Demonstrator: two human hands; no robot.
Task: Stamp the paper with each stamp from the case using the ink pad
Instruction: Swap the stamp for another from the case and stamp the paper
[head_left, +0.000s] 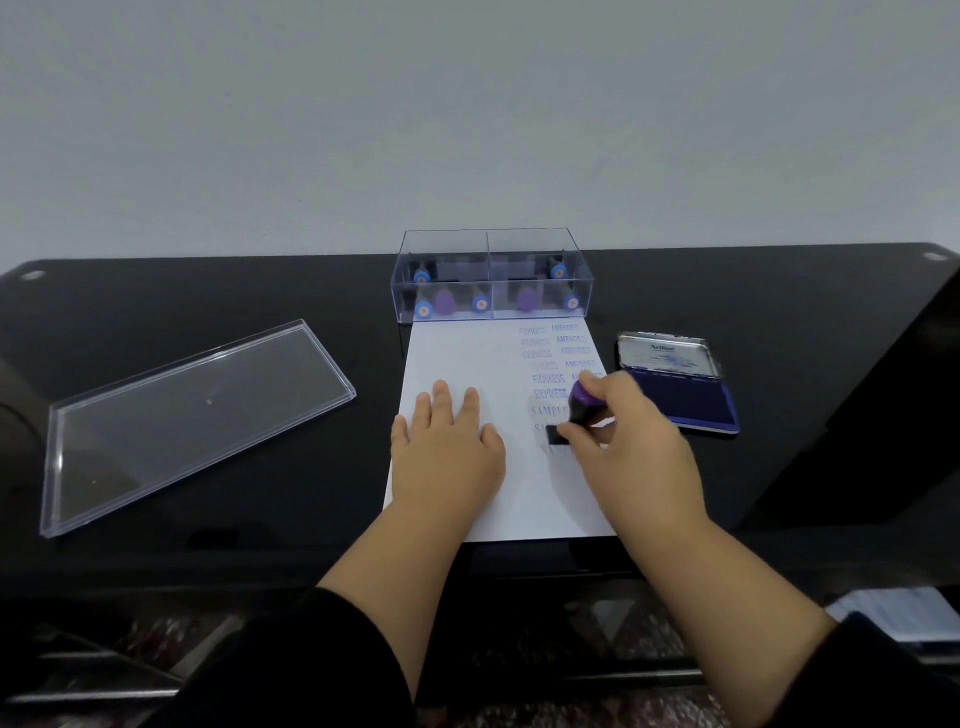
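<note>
A glossy black counter (182, 291) runs across the middle of the frame against a plain pale grey wall (467, 104). At centre lies a white paper (457, 353) with blue EXPRESS, AMENDED and SAMPLE prints toward its right side. The left hand (447, 447) rests flat on the paper, fingers straight and spread. The right hand (634, 436) grips a purple-topped stamp (576, 415), its dark base touching the paper just left of the fingertips. The open ink pad (691, 400) sits right of the paper, the clear case (491, 278) at its top edge, the case's lid (192, 415) at left.
</note>
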